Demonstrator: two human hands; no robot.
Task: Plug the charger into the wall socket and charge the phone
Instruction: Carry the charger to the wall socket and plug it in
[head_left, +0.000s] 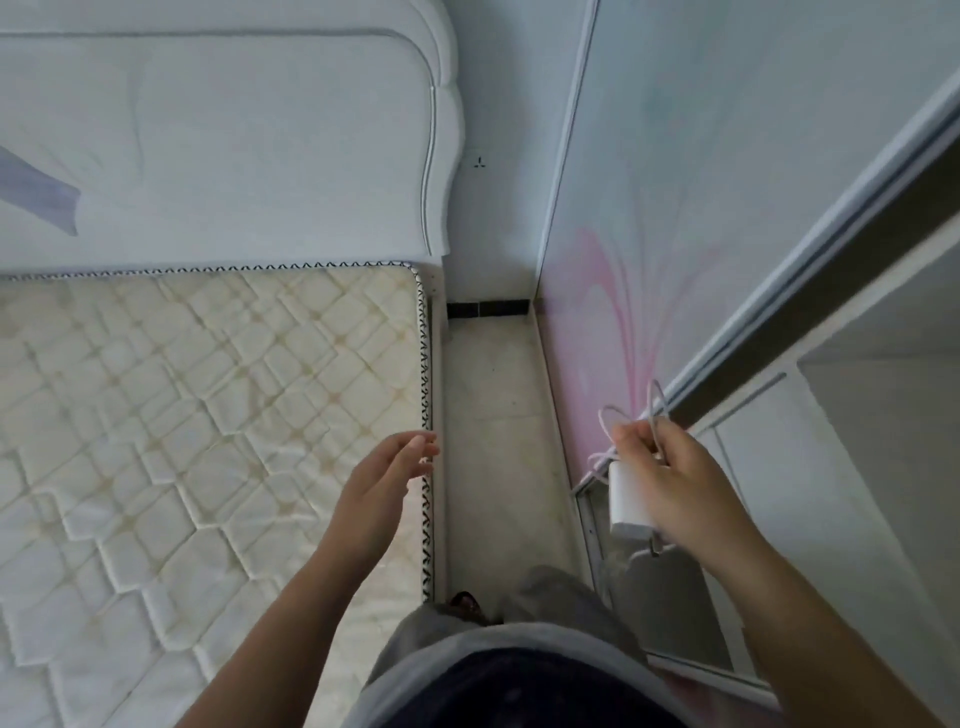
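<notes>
My right hand (670, 483) grips a white charger block (626, 501) with its metal prongs pointing down, and loops of its white cable (631, 415) stick up above my fingers. My left hand (387, 480) hovers open over the mattress edge, holding nothing. The white wall socket (480, 161) sits on the far wall, in the gap between the headboard and the wardrobe, well ahead of both hands. No phone is in view.
A bare quilted mattress (182, 415) and a white padded headboard (223, 140) fill the left. A narrow strip of pale floor (493, 415) runs to the wall. A sliding wardrobe door (701, 208) with a pink pattern bounds the right; its track and open compartment lie beyond.
</notes>
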